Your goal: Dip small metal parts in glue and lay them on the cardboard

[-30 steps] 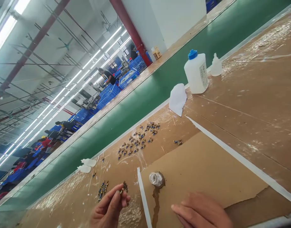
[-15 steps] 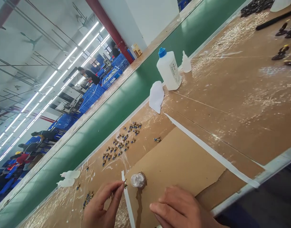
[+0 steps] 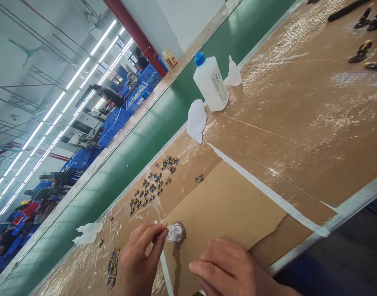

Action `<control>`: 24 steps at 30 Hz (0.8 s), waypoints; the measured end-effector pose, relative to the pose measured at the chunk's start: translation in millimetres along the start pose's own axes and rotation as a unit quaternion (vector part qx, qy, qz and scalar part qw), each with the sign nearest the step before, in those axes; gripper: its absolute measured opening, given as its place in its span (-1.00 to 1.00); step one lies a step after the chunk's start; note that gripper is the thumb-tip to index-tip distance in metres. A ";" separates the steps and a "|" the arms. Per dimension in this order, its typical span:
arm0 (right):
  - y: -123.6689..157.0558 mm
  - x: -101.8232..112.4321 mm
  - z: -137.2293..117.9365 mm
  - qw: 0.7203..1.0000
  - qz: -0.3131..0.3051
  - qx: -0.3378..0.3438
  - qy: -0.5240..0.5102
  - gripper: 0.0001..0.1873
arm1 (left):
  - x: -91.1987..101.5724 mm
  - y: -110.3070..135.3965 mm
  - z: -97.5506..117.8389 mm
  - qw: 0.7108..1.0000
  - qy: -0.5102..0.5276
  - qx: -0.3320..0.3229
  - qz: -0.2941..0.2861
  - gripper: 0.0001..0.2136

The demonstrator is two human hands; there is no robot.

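Note:
My left hand (image 3: 142,255) pinches a tiny dark piece between thumb and forefinger, too small to make out fully. Its fingertips are at the near-left side of a small clear cup (image 3: 175,232) with whitish stuff in it, standing on a brown cardboard sheet (image 3: 225,201). Whether the piece touches the cup I cannot tell. My right hand (image 3: 228,267) rests low over the cardboard with curled fingers; what they hold, if anything, is hidden. Several small blue and gold figure-like parts (image 3: 113,266) lie just left of my left hand.
More such parts (image 3: 154,183) lie beyond the cardboard. A blue-capped white bottle (image 3: 211,84), a small dropper bottle (image 3: 234,74) and a white paper scrap (image 3: 197,120) are farther back. Two squeeze bottles (image 3: 87,233) lie left. Dark pieces (image 3: 361,51) are far right. People work in the background.
My left hand has moved right and slightly up, carrying the tiny piece to the cup's side. My right hand is nearly still. The whole view has shifted slightly.

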State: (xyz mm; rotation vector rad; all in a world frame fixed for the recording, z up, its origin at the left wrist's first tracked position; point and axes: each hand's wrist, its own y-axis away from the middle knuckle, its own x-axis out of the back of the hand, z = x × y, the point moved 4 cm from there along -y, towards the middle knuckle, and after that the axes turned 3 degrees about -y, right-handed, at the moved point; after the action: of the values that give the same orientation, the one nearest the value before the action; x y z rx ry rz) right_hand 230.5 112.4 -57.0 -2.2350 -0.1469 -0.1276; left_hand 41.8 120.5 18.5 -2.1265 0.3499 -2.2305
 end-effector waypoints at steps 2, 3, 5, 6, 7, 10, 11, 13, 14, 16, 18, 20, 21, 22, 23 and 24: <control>0.7 -0.2 0.2 1.000 0.004 0.004 -0.002 -0.80 | 0.5 -0.6 0.9 1.000 -0.006 -0.012 0.006 -0.88; 1.1 -0.5 0.5 1.000 0.003 0.003 -0.004 -0.79 | 0.5 -0.9 1.1 1.000 -0.009 -0.015 0.007 -0.88; 1.5 -1.1 0.6 1.000 -0.001 0.003 -0.011 -0.78 | 0.2 -1.6 1.3 1.000 -0.010 -0.019 0.005 -0.89; 1.5 -1.3 0.5 1.000 -0.002 0.003 -0.013 -0.78 | -0.1 -1.9 1.3 1.000 -0.009 -0.019 0.003 -0.89; 1.4 -1.5 0.4 1.000 -0.003 0.002 -0.014 -0.78 | -0.5 -2.3 1.4 1.000 -0.005 -0.018 -0.001 -0.90; 0.8 -1.6 -0.1 1.000 -0.002 0.002 -0.012 -0.79 | -2.1 -3.9 2.0 1.000 0.007 -0.011 -0.006 -0.90; 0.7 -1.5 0.0 1.000 -0.003 0.000 -0.011 -0.78 | -2.5 -4.6 2.5 1.000 0.012 -0.006 -0.008 -0.90; 0.5 -0.6 0.3 1.000 -0.002 -0.004 -0.007 -0.77 | -1.5 -5.9 4.4 1.000 0.025 0.002 -0.010 -0.89; 0.4 0.2 0.5 1.000 -0.002 -0.005 -0.008 -0.76 | 0.2 -6.0 5.4 0.999 0.032 0.009 -0.011 -0.89; 0.1 3.2 0.6 1.000 0.003 -0.005 -0.017 -0.75 | 6.0 -3.6 5.7 0.998 0.054 0.035 -0.015 -0.88; -0.9 7.5 0.1 0.999 0.006 -0.004 -0.033 -0.77 | 14.7 5.4 -0.2 0.990 0.086 0.107 0.000 -0.84; -2.6 12.0 -1.4 0.999 0.007 -0.003 -0.048 -0.80 | 21.8 24.1 -15.1 0.963 0.126 0.234 0.034 -0.75; -3.5 13.7 -2.2 0.999 0.003 -0.007 -0.054 -0.80 | 23.1 37.2 -24.7 0.938 0.144 0.309 0.054 -0.68; -4.4 14.5 -2.7 0.998 -0.005 -0.016 -0.056 -0.79 | 22.7 51.9 -34.3 0.909 0.158 0.378 0.075 -0.62; -5.1 14.5 -3.1 0.998 -0.015 -0.027 -0.056 -0.78 | 20.7 66.9 -43.1 0.879 0.168 0.436 0.095 -0.57; -5.5 13.7 -3.2 0.997 -0.029 -0.039 -0.052 -0.76 | 17.2 80.7 -50.2 0.855 0.177 0.474 0.114 -0.53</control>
State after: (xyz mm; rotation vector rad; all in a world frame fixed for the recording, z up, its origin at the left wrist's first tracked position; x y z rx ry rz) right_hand 243.1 114.1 -48.8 -2.3178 -0.2682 -0.0485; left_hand -19.1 45.5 18.3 -1.1024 -0.4116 -1.9884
